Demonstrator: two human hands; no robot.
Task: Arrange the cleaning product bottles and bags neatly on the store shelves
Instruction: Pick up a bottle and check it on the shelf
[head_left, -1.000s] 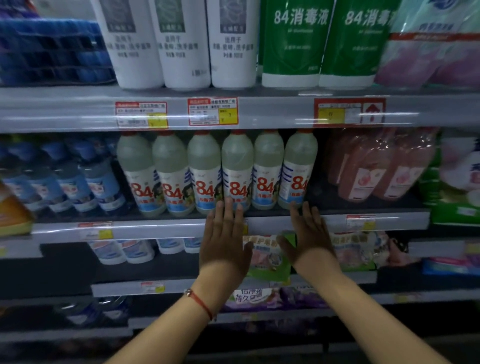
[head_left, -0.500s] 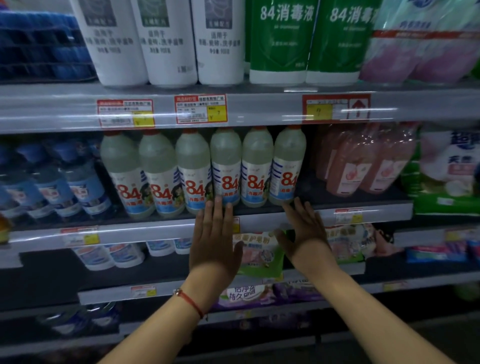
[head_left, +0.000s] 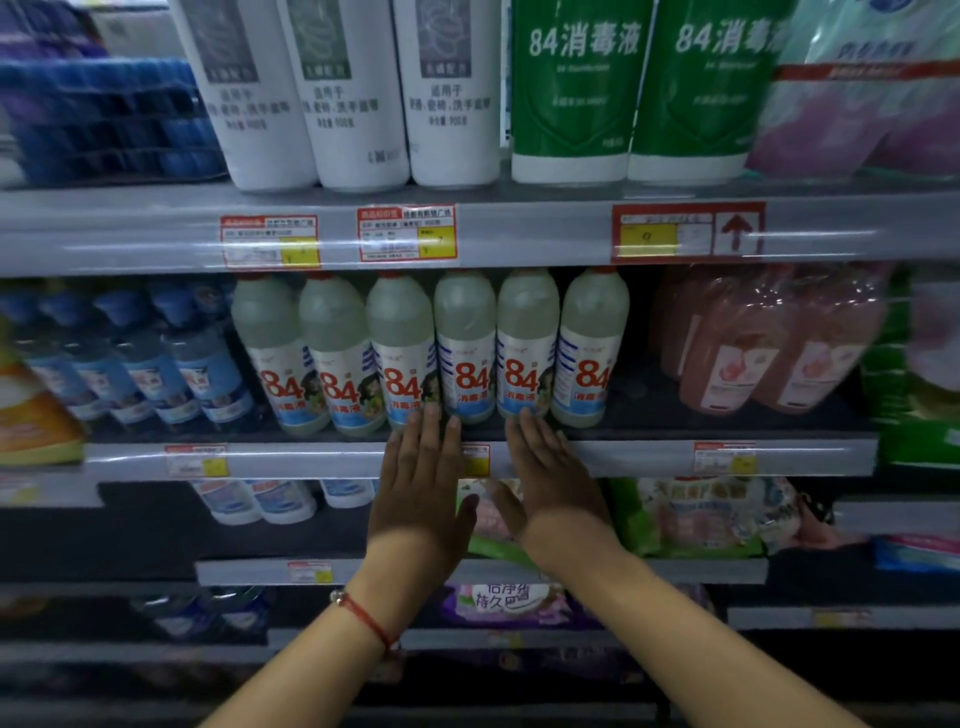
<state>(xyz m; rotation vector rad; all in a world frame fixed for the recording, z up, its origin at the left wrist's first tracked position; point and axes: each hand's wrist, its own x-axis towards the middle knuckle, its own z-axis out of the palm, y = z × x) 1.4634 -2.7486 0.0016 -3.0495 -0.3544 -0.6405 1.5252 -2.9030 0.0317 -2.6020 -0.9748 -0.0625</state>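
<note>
At the middle shelf, closing in: left hand and right hand now nearer together, fingers straight, gripping nothing, fingertips reaching the bases of the 84 disinfectant bottles, probably squaring that upright row against the shelf lip.

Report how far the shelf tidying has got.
Done: the six 84 bottles stand upright in an even row at the shelf edge. In hand: left hand and right hand, fingers straight, reach the bases of the middle bottles. Left: the bags below look crumpled and uneven.
</note>
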